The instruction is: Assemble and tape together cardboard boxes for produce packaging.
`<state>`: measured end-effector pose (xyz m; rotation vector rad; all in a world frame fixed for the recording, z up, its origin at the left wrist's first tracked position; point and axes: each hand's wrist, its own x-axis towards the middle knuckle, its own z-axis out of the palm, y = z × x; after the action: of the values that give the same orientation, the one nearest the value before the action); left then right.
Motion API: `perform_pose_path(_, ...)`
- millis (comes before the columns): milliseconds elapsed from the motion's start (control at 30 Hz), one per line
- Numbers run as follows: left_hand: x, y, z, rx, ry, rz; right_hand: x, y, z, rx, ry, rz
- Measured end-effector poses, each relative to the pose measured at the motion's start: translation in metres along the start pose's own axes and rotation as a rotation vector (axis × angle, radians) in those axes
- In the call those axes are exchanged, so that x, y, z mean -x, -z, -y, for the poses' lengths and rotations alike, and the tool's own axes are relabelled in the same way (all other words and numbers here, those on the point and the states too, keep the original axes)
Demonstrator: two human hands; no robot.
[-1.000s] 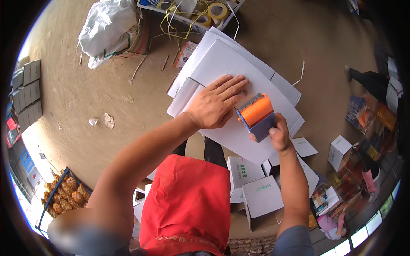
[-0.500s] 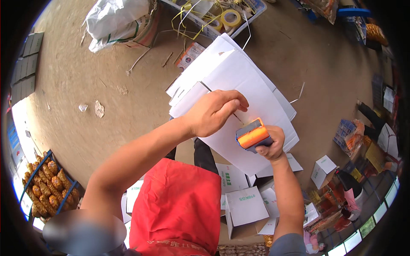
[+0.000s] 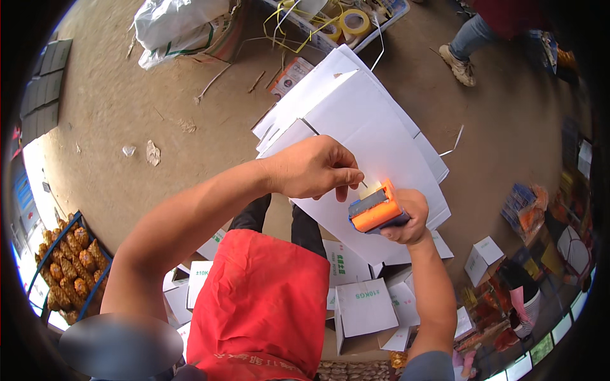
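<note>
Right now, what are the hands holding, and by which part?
The right hand holds the orange tape dispenser by its blue end; whether the left hand pinches anything, I can't tell.

At the top, a white sack (image 3: pixel 181 25) stands on the brown floor (image 3: pixel 203 133) to the left of a basket (image 3: pixel 399 15) holding yellow tape rolls (image 3: pixel 354 33), with an orange-and-white card (image 3: pixel 291 75) lying near it and a pale scrap (image 3: pixel 153 153) farther off to the left. Grey boxes (image 3: pixel 47 86) are stacked at the left rim, and below them a blue frame (image 3: pixel 61 233) surrounds a heap of brown bundles (image 3: pixel 73 260), perhaps netted bags, though the curved edge blurs them. On the right, a person's shoe (image 3: pixel 459 65) and jeans (image 3: pixel 475 37) show above, with a small carton (image 3: pixel 483 260) and a pink sleeve (image 3: pixel 520 307) lower down.
</note>
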<state>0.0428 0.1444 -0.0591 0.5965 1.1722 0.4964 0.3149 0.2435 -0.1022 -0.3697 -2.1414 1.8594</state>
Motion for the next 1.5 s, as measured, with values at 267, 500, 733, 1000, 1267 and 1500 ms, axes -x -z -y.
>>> perform_pose_path(267,0.005,0.02,0.002,-0.064,-0.023,0.064,-0.008,0.005,0.004,0.013,-0.034,0.121)
perform_pose_path(500,0.031,0.066,0.002,-0.036,-0.03,-0.036,-0.009,-0.002,0.007,-0.01,-0.184,0.066)
perform_pose_path(733,0.05,0.124,0.012,0.017,-0.018,-0.13,0.0,0.003,0.017,0.01,-0.276,0.068)
perform_pose_path(1000,0.03,0.151,0.031,0.137,0.004,-0.131,0.002,0.01,0.014,0.147,-0.18,0.22)
perform_pose_path(1267,0.009,0.168,0.024,0.142,0.048,-0.06,-0.01,0.013,0.022,0.177,-0.25,0.3)
perform_pose_path(1500,-0.002,0.17,0.042,0.129,0.092,-0.045,-0.011,0.017,0.012,0.149,-0.247,0.328)
